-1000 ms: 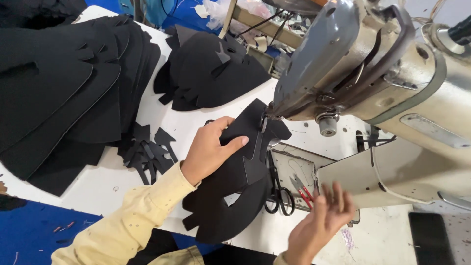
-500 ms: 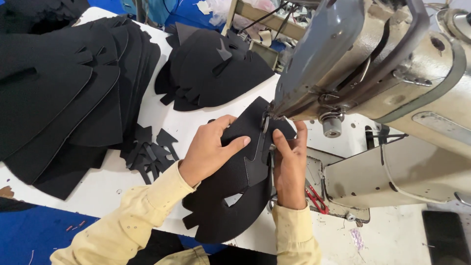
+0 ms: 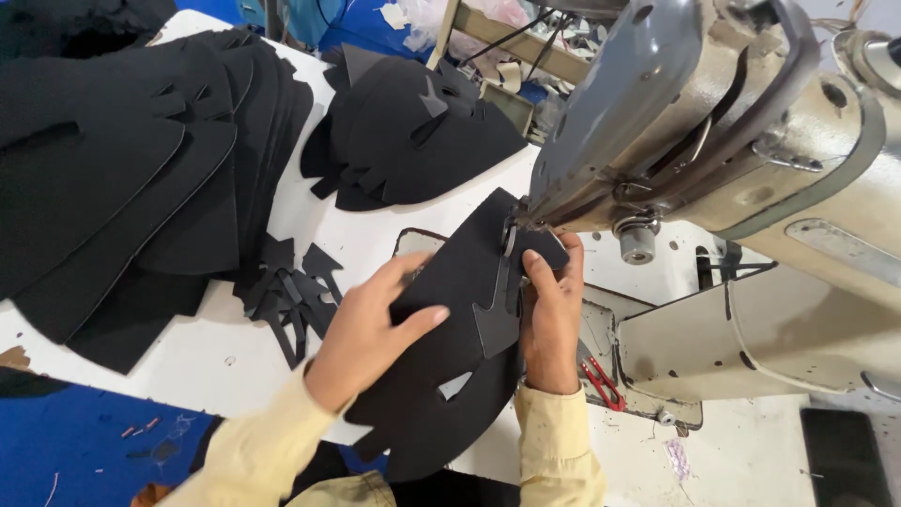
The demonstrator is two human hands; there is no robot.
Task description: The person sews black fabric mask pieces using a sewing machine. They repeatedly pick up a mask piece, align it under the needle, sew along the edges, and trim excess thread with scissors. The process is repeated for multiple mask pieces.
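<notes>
A black cut fabric piece (image 3: 441, 376) lies on the white table under the head of a cream and grey sewing machine (image 3: 713, 122). My left hand (image 3: 371, 329) rests flat on the piece's left side, fingers spread, pressing it down. My right hand (image 3: 552, 314) pinches the piece's right edge just below the needle area, thumb and fingers closed on the fabric. A small grey pointed strip (image 3: 496, 319) lies on the black piece between my hands. Both sleeves are pale yellow.
A tall stack of large black cut pieces (image 3: 122, 169) fills the left of the white table (image 3: 235, 361). Another black pile (image 3: 413, 131) lies at the back. Small black cutouts (image 3: 296, 291) sit left of my hand. Red-handled snips (image 3: 601, 380) lie beside the machine base.
My right hand came up from the table's front edge onto the fabric beside the needle. The piece has shifted slightly under the machine head. My left hand stayed in place.
</notes>
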